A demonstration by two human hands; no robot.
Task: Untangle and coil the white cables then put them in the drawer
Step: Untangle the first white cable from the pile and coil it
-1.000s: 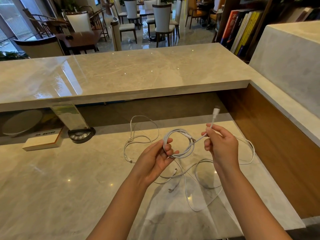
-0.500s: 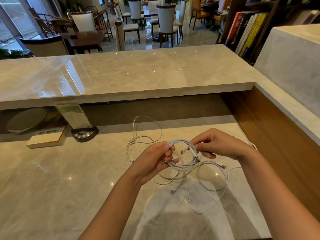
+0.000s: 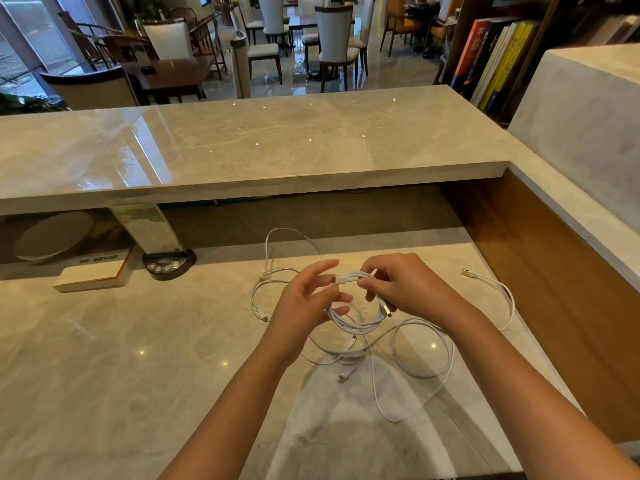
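Note:
A small coil of white cable [image 3: 356, 320] hangs between my hands just above the marble desk [image 3: 138, 358]. My right hand [image 3: 398, 289] pinches the top of the coil beside a plug end. My left hand [image 3: 308, 299] touches the coil's left side with its fingers partly spread. Loose white cables [image 3: 422, 368] lie looped and tangled on the desk under and to the right of my hands, one plug end [image 3: 465, 272] lying far right. Another thin white cable [image 3: 273, 268] lies behind my left hand. No drawer is in view.
A raised marble counter [image 3: 259, 150] runs across behind the desk, with a wooden side panel [image 3: 554, 289] at right. A book [image 3: 93, 275], a black button device [image 3: 168, 265] with a clear sign holder and a round plate [image 3: 52, 237] sit at back left.
My right hand has come in from holding the plug end up high and now pinches the coil's top. My left hand's fingers have loosened from the coil. The view has shifted slightly.

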